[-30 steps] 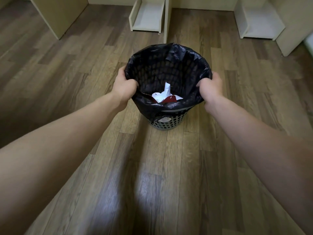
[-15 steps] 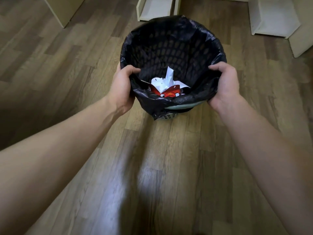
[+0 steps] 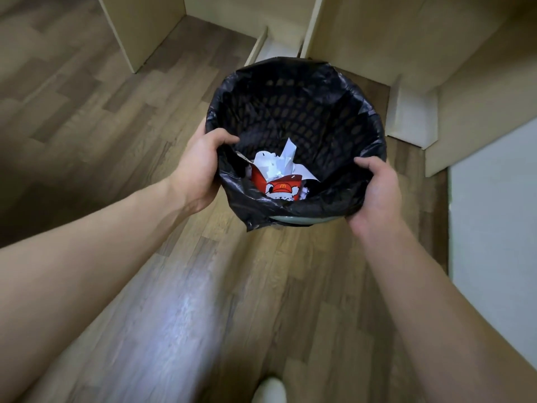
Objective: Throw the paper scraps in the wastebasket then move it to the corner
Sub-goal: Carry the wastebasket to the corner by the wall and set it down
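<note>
Carrying step in hand: round black mesh wastebasket (image 3: pixel 296 112) with black plastic liner, apparently lifted off the wooden plank floor (image 3: pixel 87 112). Left hand (image 3: pixel 200 167) and right hand (image 3: pixel 374 193) clamped on opposite sides of its rim. White and red paper scraps (image 3: pixel 279 173) inside, bearing a yellow "M" logo. Next, probably: walking to the corner, lowering gently.

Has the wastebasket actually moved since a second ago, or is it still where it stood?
Yes. The wastebasket, gripped at its rim by the left hand and right hand, has gone forward: its far rim now overlaps the beige cabinet's base, which it earlier sat short of.
</note>
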{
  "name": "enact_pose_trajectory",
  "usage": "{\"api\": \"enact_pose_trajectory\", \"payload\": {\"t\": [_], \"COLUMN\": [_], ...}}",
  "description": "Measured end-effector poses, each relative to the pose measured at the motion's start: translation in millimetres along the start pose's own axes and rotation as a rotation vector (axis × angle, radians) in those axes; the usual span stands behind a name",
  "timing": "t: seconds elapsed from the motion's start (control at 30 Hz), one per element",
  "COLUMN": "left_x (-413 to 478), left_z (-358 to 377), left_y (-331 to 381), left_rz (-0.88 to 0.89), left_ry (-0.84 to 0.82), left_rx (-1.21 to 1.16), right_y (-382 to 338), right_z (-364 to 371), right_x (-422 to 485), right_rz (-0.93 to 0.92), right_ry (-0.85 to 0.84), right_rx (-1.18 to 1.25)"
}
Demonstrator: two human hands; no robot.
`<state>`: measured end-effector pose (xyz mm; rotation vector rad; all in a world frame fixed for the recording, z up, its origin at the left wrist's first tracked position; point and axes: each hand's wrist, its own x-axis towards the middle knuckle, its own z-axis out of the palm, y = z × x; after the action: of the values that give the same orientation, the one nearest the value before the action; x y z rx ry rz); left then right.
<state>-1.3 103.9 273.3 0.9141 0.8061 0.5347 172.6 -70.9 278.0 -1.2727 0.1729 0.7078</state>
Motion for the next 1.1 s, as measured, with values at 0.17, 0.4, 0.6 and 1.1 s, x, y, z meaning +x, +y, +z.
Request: {"api": "enact_pose_trajectory", "payload": {"t": [0.17,0.4,0.6,1.1], "left_x": [-48.4,-135.6,-206.2,-294.1], "left_z": [32.9,79.1,142.3,336.4], "left_y": [67.6,162.3,241.4,302.2], "left_rz": [-0.05,-0.104,-0.113,-0.029], "left_ry": [0.016,0.058,0.043,-0.058], "left_rx": [-0.02,-0.022,0.002,0.174], "right_y": [-69.5,-166.5,-262.8,-448.8], "right_z": [17.9,35.8,30.8,-72.7], "right_x": [-51.8,-154.4,-239.4,-300.1], "right_rz": [-0.014,0.004,-0.021,-0.113], "right_ry": [-0.001,0.047,0.081,0.165], "right_rx": [-0.038,-0.055,-0.014,0.008]}}
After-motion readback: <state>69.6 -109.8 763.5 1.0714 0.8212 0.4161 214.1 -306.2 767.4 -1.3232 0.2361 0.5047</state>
